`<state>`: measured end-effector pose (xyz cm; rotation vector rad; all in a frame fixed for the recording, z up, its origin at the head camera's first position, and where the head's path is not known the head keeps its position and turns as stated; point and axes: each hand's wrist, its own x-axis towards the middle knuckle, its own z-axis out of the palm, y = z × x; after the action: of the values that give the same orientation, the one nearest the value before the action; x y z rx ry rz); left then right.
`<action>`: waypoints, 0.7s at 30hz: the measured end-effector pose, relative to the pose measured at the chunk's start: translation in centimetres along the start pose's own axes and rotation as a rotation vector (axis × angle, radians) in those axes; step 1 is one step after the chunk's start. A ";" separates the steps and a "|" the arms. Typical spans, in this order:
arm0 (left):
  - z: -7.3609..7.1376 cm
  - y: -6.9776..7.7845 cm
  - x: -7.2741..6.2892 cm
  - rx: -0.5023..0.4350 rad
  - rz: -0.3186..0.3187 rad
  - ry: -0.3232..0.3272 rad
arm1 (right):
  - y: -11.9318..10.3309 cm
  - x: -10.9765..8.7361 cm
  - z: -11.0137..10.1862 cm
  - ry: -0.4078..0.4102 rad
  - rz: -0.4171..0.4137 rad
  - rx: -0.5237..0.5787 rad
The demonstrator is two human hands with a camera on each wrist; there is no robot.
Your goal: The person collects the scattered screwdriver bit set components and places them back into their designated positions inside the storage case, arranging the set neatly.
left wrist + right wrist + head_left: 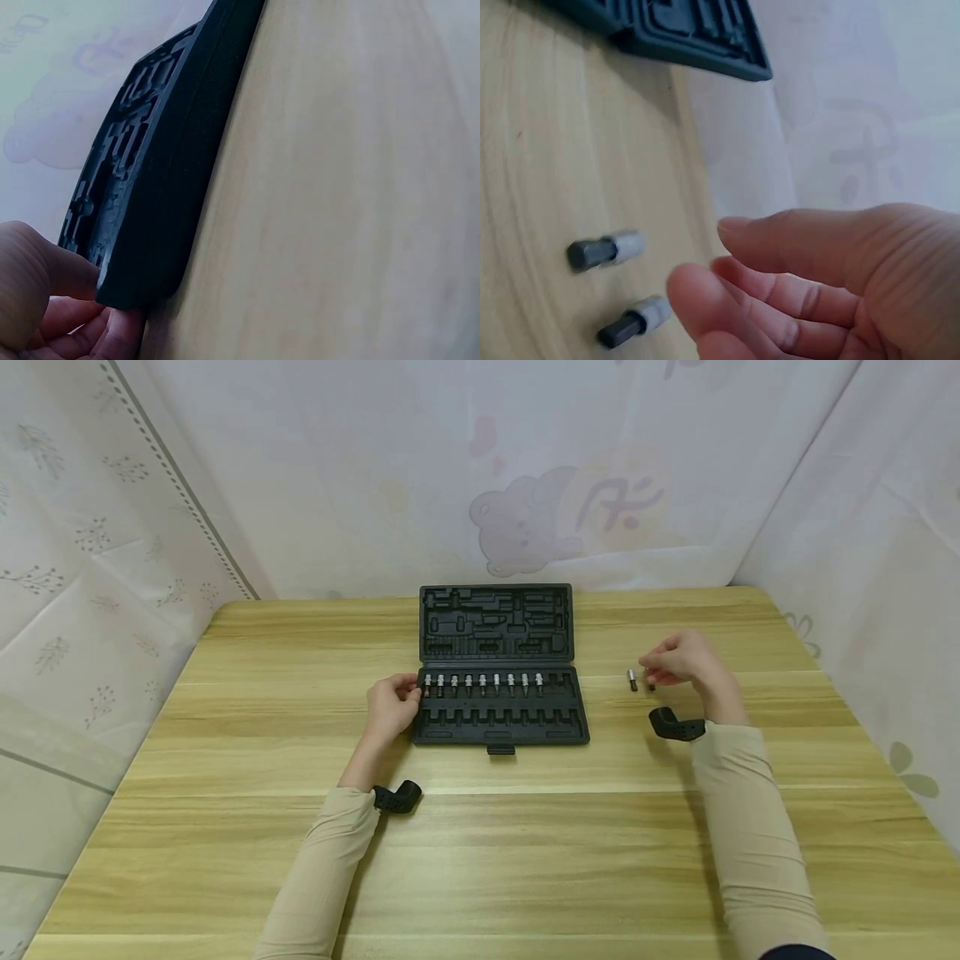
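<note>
Head: open case, nine bits in its upper row, near the table's far edge; two loose bits lie toward the right edge, the table's broader stretch nearer. Left wrist: left hand grips the case's left edge, fingers curled. Right wrist: right hand, thumb and forefinger parted, grasps nothing beside the loose bits.

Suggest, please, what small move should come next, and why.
The right hand should probably pinch the nearer silver-black cylindrical metal bit: thumb and fingertips are parted beside it, holding nothing, and the black rectangular plastic case has empty slots in its upper row.
</note>
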<state>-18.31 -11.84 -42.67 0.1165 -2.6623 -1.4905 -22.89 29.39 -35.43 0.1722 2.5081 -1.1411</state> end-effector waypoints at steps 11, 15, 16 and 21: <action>-0.1 0.0 0.0 0.008 0.000 0.003 | 1.6 0.6 0.5 0.195 -0.016 -0.126; 0.0 0.1 0.0 0.006 -0.009 -0.001 | 1.8 0.6 0.7 0.237 -0.004 -0.181; 0.0 0.0 0.0 0.006 -0.012 -0.002 | 1.9 0.7 0.7 0.240 -0.002 -0.189; 0.0 0.1 0.0 0.001 -0.016 -0.004 | 2.1 0.8 0.8 0.240 0.004 -0.187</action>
<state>-18.35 -11.82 -42.58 0.1347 -2.6714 -1.4964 -22.86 30.16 -37.66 0.2769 2.8062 -0.9241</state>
